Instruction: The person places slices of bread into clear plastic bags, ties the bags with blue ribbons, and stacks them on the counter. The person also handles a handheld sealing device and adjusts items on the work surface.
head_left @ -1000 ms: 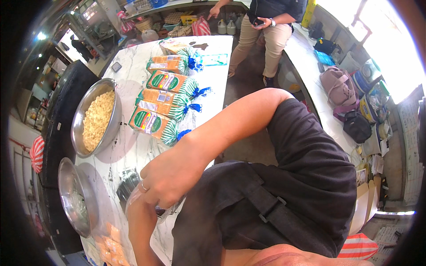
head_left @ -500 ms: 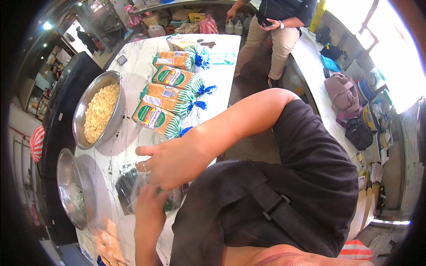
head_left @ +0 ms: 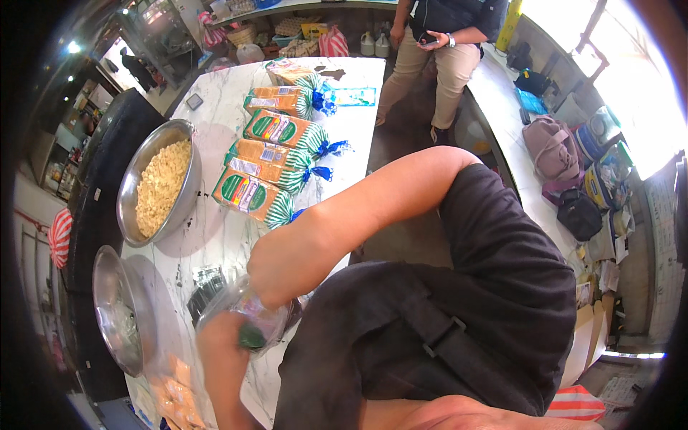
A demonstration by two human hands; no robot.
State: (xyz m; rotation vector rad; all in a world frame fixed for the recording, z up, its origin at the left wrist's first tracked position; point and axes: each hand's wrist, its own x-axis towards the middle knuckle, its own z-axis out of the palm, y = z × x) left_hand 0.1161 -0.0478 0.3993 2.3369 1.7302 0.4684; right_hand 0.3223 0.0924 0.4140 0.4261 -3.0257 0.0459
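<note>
Close in front of me, a clear plastic bag (head_left: 266, 319) lies over the marble-patterned table, with something dark green (head_left: 251, 337) showing inside. My right hand (head_left: 276, 269) reaches across from the right and is closed on the bag's upper part, its fingers mostly hidden beneath the hand. At the near left side of the bag, my left hand (head_left: 222, 331) is bent around it with fingers closed, their tips out of sight. Just beyond the bag sits a black packet with a clear, shiny surface (head_left: 206, 290).
Several bagged bread loaves (head_left: 251, 193) with blue ties line the table. A steel bowl of pale yellow chunks (head_left: 188, 132) stands left, another steel bowl (head_left: 107, 269) nearer. Orange packets (head_left: 175, 394) lie at the lower left. Another person (head_left: 441, 61) stands beyond the table holding a phone.
My right hand has gone from spread fingers to curled down on the bag. My left hand has shifted left and nearer me, uncovering the green thing. The other person's free arm has lowered.
</note>
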